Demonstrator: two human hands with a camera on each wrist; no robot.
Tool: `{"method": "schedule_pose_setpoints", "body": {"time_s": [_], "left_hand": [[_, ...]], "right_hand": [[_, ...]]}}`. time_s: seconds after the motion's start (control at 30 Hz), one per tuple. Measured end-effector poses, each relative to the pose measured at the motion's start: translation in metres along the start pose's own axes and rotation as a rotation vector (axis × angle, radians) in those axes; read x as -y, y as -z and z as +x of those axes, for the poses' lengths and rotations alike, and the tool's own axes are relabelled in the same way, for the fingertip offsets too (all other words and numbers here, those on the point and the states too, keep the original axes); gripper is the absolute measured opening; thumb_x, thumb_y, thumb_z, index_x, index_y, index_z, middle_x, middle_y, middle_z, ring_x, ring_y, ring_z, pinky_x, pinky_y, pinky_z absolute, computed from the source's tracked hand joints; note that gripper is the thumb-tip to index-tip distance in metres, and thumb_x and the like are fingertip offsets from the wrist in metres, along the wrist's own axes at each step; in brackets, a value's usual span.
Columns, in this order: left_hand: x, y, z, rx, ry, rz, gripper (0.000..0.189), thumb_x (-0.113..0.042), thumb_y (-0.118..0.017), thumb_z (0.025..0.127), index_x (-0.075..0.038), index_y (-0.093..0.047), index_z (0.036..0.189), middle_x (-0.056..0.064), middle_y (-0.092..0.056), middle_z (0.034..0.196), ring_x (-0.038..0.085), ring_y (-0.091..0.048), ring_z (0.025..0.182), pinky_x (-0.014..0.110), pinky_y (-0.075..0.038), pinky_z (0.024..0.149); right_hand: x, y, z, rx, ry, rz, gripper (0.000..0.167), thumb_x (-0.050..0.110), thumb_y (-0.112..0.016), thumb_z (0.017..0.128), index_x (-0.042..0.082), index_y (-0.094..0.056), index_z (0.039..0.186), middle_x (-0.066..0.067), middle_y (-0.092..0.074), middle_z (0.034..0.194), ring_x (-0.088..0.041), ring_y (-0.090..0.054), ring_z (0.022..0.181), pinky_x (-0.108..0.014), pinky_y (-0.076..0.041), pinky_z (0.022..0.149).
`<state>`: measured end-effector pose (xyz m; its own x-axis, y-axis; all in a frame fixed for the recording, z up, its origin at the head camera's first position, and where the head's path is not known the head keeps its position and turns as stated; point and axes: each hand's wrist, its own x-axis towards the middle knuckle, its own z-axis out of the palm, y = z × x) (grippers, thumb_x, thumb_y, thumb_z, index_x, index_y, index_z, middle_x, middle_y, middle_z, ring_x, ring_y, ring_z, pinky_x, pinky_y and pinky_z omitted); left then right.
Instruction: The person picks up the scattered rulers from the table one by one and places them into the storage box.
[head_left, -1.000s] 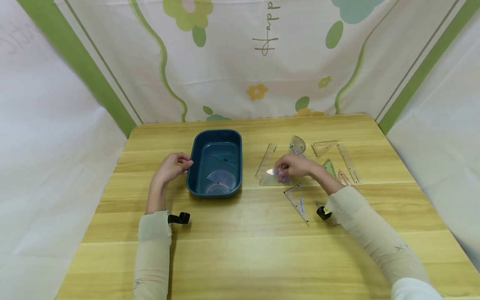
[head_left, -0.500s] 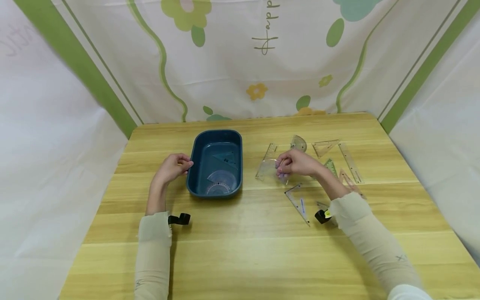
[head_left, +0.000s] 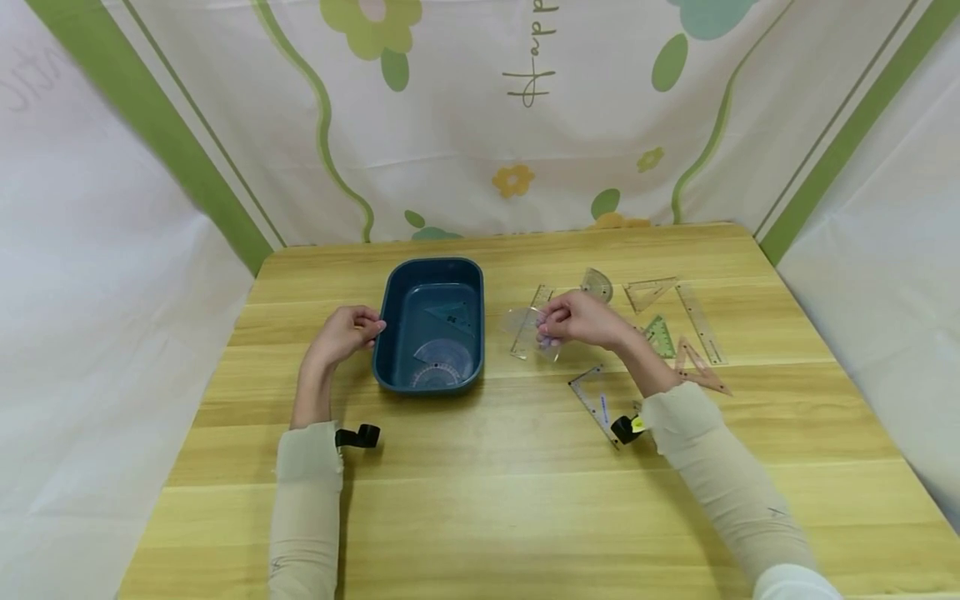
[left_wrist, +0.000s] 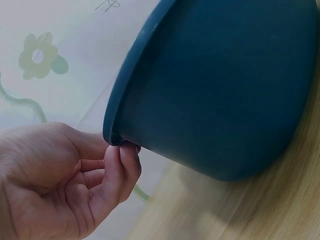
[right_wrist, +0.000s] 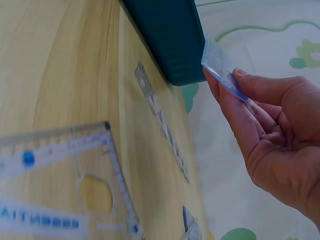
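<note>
My left hand (head_left: 341,333) pinches the rim of a deep blue plastic box (left_wrist: 215,90), thumb on one side and fingers below the rim in the left wrist view. Inside the box lie a clear set square (head_left: 452,317) and a protractor (head_left: 437,377). With thumb and fingertips, my right hand (right_wrist: 285,125) holds a thin clear plastic measuring piece (right_wrist: 222,70), raised above the table right of the box. Its edge looks curved; its exact kind is hard to tell. Under it a clear ruler (head_left: 542,294) lies on the table.
To the right lie a smoky protractor (head_left: 598,285), a clear set square (head_left: 637,304), a green set square (head_left: 662,340), an orange set square (head_left: 705,379) and another ruler (head_left: 699,321). Nearer is a set square (right_wrist: 75,150) with blue print. A printed curtain (head_left: 450,125) hangs behind the table.
My right hand has lifted the clear measuring piece off the table and moved it slightly left and away from me. My left hand stays on the box rim.
</note>
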<state>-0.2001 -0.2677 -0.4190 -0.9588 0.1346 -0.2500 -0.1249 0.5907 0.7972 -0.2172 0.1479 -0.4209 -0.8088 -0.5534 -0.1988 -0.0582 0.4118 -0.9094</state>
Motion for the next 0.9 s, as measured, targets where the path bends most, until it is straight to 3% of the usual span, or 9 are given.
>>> {"method": "schedule_pose_setpoints", "body": {"time_s": [0.3,0.5,0.9], "left_hand": [[0.001,0.002,-0.001,0.005,0.007,-0.01,0.03,-0.013,-0.053,0.104,0.01,-0.054,0.124,0.02,-0.058,0.11,0.012,-0.059,0.08,0.034,-0.059,0.08],[-0.004,0.002,-0.003,0.011,0.007,-0.019,0.031,-0.012,-0.054,0.103,0.011,-0.054,0.123,0.019,-0.057,0.108,0.015,-0.058,0.081,0.027,-0.058,0.076],[-0.001,0.001,-0.001,-0.001,0.009,0.0,0.029,-0.013,-0.053,0.104,0.009,-0.055,0.122,0.018,-0.057,0.107,0.015,-0.058,0.08,0.032,-0.059,0.08]], "right_hand": [[0.019,-0.015,0.016,0.014,0.04,0.025,0.025,0.002,-0.057,0.099,-0.013,-0.061,0.118,-0.018,-0.073,0.097,-0.016,-0.073,0.086,-0.035,-0.061,0.077],[0.027,-0.024,0.027,0.034,0.051,0.051,0.025,0.001,-0.057,0.099,-0.016,-0.06,0.116,-0.02,-0.073,0.098,-0.015,-0.073,0.084,-0.04,-0.061,0.08],[0.046,-0.039,0.049,0.023,0.104,-0.025,0.016,0.0,-0.057,0.097,-0.008,-0.067,0.106,-0.016,-0.074,0.093,-0.016,-0.072,0.079,-0.042,-0.061,0.077]]}}
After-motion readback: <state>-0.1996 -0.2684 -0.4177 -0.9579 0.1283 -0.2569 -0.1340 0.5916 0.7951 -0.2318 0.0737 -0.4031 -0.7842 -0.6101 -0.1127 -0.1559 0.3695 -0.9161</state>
